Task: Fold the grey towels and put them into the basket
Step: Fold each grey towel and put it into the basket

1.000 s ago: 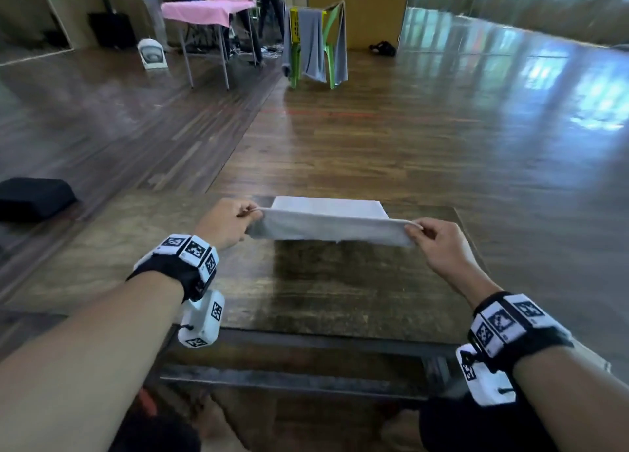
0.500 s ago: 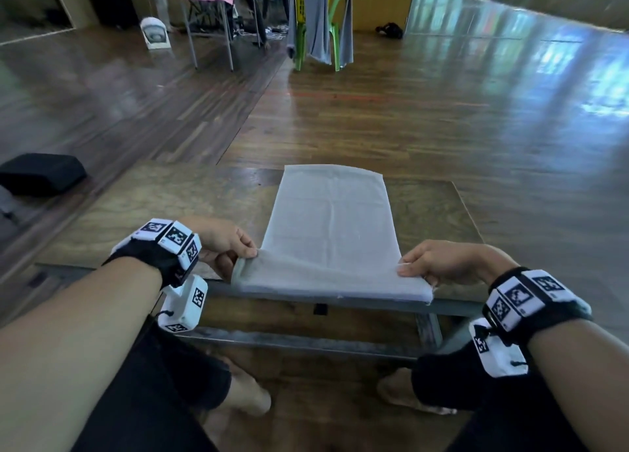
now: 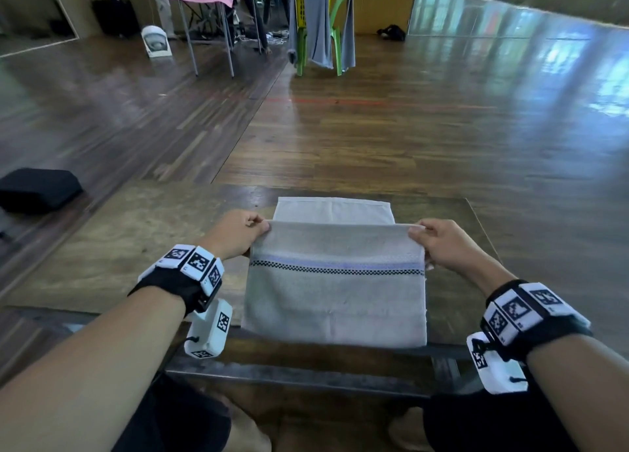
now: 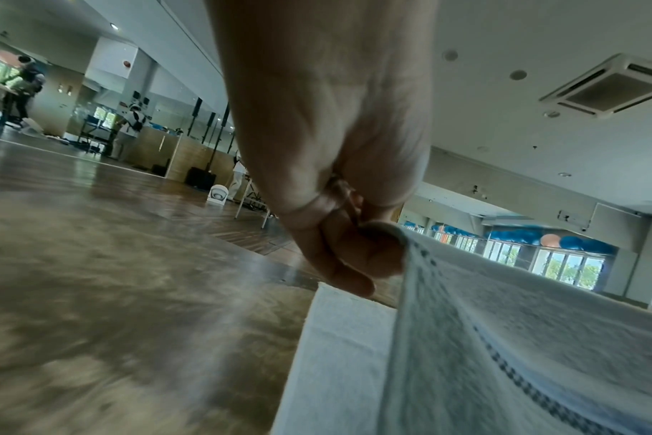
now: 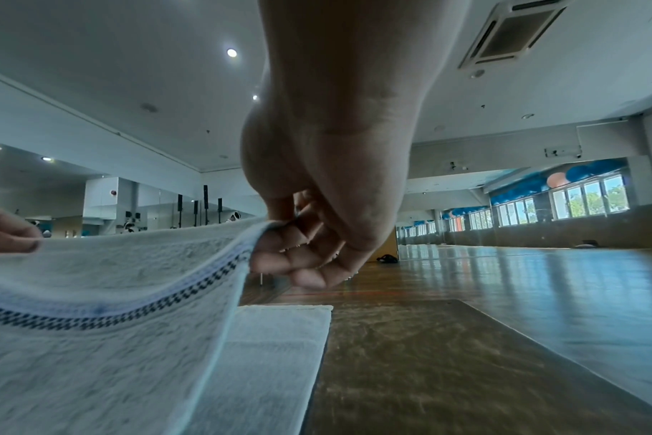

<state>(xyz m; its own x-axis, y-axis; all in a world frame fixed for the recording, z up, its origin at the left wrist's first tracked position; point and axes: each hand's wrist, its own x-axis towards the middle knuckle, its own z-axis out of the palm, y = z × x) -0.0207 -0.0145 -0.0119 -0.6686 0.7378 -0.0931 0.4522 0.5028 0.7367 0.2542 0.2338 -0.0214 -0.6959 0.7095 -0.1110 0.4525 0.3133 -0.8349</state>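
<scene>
Grey terry towel with a dark checked stripe (image 3: 335, 291) lies partly on the worn wooden low table (image 3: 136, 247); its near half is raised and carried toward the far edge, so the layer beneath shows only as a pale strip at the far end. No basket shows in any view. Both wrist views are cut off by the palm that fills their middle, and the fingertips under the cloth are hard to make out there.

Half a second ago the towel lay flat and long across the table with both hands at its near corners beside the table edge; now those corners are lifted and brought forward, and the striped underside faces up.

The left hand (image 3: 238, 235) pinches the left corner between thumb and curled fingers (image 4: 339, 265). The right hand (image 3: 446, 244) pinches the right corner the same way, fingers (image 5: 279, 259) folded under the hem. The hands are apart, the towel edge taut between them.

Further off, more grey towels (image 3: 318, 26) hang on a green plastic chair (image 3: 335, 43).
</scene>
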